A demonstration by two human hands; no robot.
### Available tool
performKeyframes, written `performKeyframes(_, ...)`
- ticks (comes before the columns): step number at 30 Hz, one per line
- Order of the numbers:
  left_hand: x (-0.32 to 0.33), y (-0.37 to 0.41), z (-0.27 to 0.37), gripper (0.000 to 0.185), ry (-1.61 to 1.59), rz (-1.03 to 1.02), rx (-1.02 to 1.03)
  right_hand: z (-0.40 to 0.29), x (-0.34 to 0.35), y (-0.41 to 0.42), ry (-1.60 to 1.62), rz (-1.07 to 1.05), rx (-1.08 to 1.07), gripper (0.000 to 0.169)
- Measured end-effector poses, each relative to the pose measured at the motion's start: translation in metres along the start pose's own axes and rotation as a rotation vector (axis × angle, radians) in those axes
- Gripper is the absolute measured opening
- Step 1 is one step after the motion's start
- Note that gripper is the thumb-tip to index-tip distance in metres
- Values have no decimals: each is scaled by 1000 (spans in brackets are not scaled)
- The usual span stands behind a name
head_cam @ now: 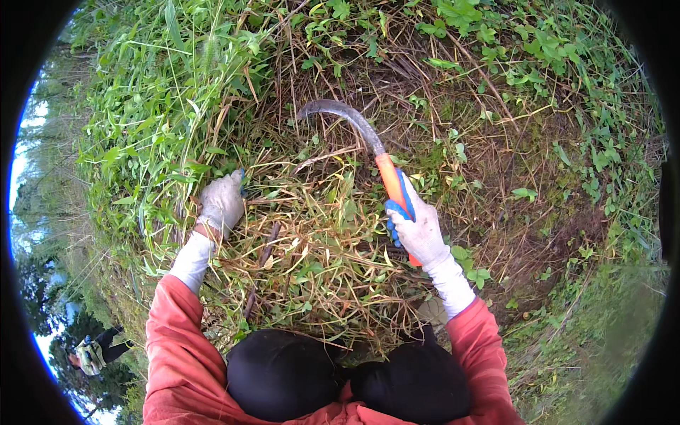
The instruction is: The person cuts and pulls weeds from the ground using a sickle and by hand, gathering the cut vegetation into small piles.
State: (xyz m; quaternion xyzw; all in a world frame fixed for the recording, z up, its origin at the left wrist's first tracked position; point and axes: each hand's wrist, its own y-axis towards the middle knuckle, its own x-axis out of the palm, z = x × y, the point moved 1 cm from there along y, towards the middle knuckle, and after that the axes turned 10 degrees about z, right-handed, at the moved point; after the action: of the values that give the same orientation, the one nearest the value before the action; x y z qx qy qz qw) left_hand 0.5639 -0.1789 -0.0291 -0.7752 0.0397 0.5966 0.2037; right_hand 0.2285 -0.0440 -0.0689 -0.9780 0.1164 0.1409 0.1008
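Observation:
My right hand (419, 226), in a white work glove with a blue coated palm, is closed around the orange handle (391, 178) of a sickle. Its curved, dull metal blade (357, 118) arcs up and to the left over the ground, the tip pointing left. My left hand (220, 202), gloved the same way, is curled low at the edge of the standing weeds (164, 122). Stems come out beside its fingers, though the fingertips are mostly hidden. Between both hands and my knees lies a heap of cut, yellowing weed stems (313, 239).
Brown soil with dry stalks (494, 175) stretches to the right. Leafy plants (547, 48) grow along the far right side. A dark stick (270, 244) lies in the cut stems. Another person (95, 353) stands farther off at the lower left, near trees.

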Motion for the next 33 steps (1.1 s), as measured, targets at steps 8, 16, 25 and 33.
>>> performKeyframes(8, 86, -179, -74, 39, -435, 69, -387, 6, -21, -71, -143, -147, -29, 61)
performKeyframes(16, -12, -150, -73, 51, -1867, -204, -795, -43, -25, -35, 316, 69, 205, 63)
performKeyframes(25, -202, -56, 61, 37, -369, 536, 256, -33, -79, -88, 575, 517, 283, 57)
performKeyframes(33, -62, -29, 250, 50, -524, 220, 1360, -46, -105, -141, 211, 906, 286, 50)
